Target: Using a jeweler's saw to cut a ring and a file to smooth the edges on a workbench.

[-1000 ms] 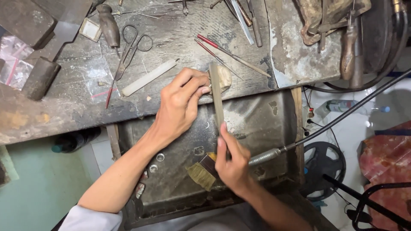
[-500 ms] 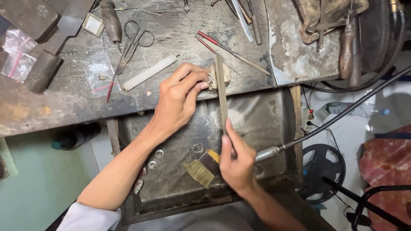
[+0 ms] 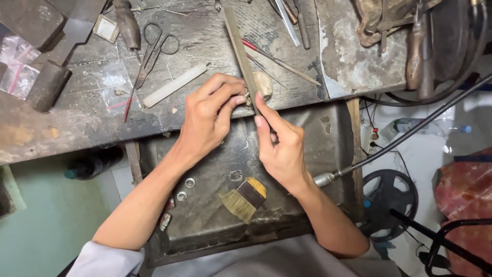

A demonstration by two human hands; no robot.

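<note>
My right hand (image 3: 281, 149) grips a long flat metal file (image 3: 239, 48), index finger stretched along its blade; the file reaches far up over the worn workbench (image 3: 77, 118). My left hand (image 3: 210, 110) pinches a small metal piece, probably a ring (image 3: 247, 95), against a pale wooden peg (image 3: 264, 85) at the bench's front edge. The file's edge lies against that piece. Most of the small piece is hidden by my fingertips.
Below the bench hangs a metal catch tray (image 3: 328, 149) holding a small brush (image 3: 245, 197) and two small rings (image 3: 185, 189). Scissors (image 3: 154, 51), a white strip (image 3: 174, 85), a block hammer (image 3: 48, 82), red-handled tools (image 3: 279, 60) and a flexible-shaft cable (image 3: 410, 136) lie around.
The file has been pushed forward, away from me: my right hand moved from down over the tray up to the bench edge. My left hand stayed at the peg.
</note>
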